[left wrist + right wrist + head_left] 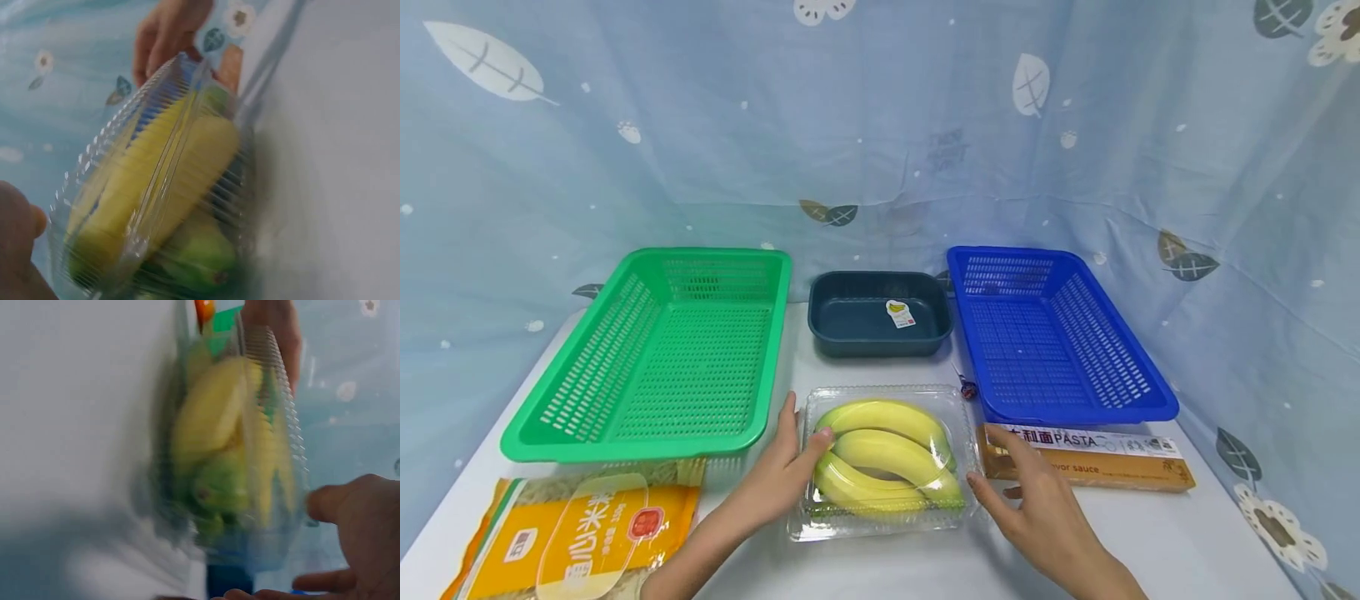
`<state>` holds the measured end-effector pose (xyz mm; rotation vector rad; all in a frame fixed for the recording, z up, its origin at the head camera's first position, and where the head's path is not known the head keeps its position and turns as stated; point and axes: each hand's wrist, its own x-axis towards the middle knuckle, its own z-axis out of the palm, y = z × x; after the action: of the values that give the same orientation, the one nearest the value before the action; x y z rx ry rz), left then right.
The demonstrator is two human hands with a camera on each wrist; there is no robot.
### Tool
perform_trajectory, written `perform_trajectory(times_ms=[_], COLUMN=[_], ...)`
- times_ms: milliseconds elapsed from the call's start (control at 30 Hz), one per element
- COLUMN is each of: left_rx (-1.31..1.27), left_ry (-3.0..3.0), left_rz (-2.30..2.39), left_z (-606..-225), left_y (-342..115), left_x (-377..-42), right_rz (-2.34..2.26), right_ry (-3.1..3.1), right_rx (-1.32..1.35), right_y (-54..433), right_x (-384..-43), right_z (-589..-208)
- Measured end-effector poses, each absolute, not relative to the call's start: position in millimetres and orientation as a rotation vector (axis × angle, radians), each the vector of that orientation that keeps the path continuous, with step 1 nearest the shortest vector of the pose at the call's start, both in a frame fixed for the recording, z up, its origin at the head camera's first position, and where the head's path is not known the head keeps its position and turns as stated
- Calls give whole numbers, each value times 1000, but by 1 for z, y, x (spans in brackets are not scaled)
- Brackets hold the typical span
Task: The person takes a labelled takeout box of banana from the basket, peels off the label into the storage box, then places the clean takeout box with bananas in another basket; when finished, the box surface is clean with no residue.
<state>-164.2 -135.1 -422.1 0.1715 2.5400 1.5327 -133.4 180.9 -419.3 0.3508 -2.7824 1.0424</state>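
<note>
Between my two hands a clear plastic clamshell box of bananas sits on the white table. The yellow fruit, greenish at the tips in both wrist views, shows through the ribbed walls. My left hand is at the box's left side, its thumb reaching over the edge and its index finger pointing forward. On the other side my right hand has its fingers stretched out, thumb near the box's right edge. In the right wrist view that thumb stands beside the rim with the fingers spread.
A green basket stands left and a blue basket right. Between them is a dark tray holding a small banana label. An orange noodle bag lies front left. A pasta box lies before the blue basket.
</note>
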Motion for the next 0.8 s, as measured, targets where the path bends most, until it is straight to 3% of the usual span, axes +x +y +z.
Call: perform_trajectory(times_ms=[333, 800], left_rx=[-49, -115], left_ry=[2291, 2218], left_rz=[1848, 1915], left_z=[-440, -448], left_y=[-138, -139], left_x=[-180, -156], right_rz=[1853, 1939], right_ry=[-2731, -2552], right_rx=[-147, -119], right_y=[168, 169], right_x=[-127, -116], right_z=[-430, -423])
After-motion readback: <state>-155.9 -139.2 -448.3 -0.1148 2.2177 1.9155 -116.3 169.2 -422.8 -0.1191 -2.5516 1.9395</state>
